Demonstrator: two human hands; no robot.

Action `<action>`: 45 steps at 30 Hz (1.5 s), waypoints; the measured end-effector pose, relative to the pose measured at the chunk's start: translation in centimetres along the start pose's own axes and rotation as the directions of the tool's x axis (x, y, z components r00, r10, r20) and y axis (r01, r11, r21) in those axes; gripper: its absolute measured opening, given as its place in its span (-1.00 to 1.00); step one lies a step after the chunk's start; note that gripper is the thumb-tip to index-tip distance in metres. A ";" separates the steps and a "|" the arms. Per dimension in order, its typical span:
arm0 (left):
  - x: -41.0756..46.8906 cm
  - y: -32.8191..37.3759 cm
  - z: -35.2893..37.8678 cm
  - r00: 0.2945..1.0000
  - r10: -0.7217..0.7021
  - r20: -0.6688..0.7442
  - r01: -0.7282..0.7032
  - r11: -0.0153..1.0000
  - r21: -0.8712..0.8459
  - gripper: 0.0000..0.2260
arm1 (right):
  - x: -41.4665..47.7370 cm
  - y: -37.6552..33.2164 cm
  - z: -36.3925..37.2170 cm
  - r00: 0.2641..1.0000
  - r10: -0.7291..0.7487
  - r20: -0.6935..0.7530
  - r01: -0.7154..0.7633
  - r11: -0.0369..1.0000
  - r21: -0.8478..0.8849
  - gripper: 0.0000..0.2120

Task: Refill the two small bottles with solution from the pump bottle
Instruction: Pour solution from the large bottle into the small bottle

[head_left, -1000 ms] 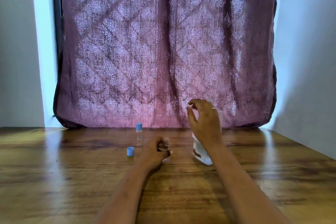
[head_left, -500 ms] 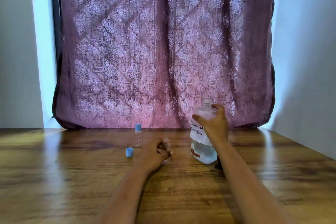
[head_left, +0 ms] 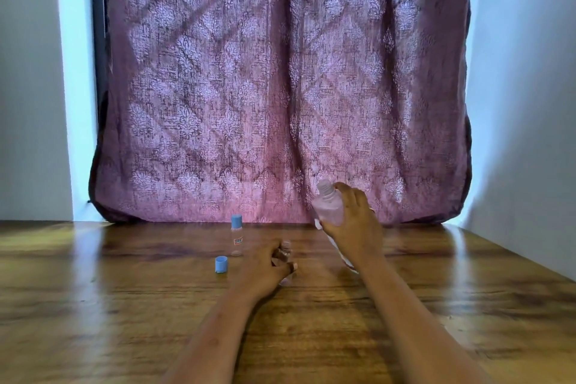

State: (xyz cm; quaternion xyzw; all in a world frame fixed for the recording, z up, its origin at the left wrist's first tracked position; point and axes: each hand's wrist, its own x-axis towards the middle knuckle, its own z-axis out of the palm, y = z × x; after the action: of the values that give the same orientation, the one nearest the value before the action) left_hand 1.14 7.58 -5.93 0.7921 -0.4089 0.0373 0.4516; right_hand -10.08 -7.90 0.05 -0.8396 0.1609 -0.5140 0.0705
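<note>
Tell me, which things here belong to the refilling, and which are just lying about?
In the job: big bottle in the right hand; small open bottle in the left hand; capped small bottle; loose blue cap.
Just there: curtain; wooden table.

The left hand [head_left: 268,265] sits low, just right of the capped small bottle [head_left: 236,238]. Its fingers curl round an open small bottle [head_left: 284,251], and the forearm runs back toward the wearer. The right hand [head_left: 352,224] is farther right of the capped small bottle and higher. Its thumb and fingers grip a large clear bottle [head_left: 328,206], which is tilted leftward.
</note>
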 end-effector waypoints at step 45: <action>0.0 0.0 -0.8 0.995 -0.090 -0.034 0.092 0.994 0.054 -0.58 | -1.7 -0.5 2.1 0.884 -0.200 0.423 0.356 0.873 -0.333 -0.38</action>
State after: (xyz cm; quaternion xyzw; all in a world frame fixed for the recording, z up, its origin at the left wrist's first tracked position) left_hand 1.33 8.17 -5.47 0.8214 -0.3640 0.0407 0.4372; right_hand -8.89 -6.95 -2.23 -0.9328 0.1214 -0.3045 -0.1498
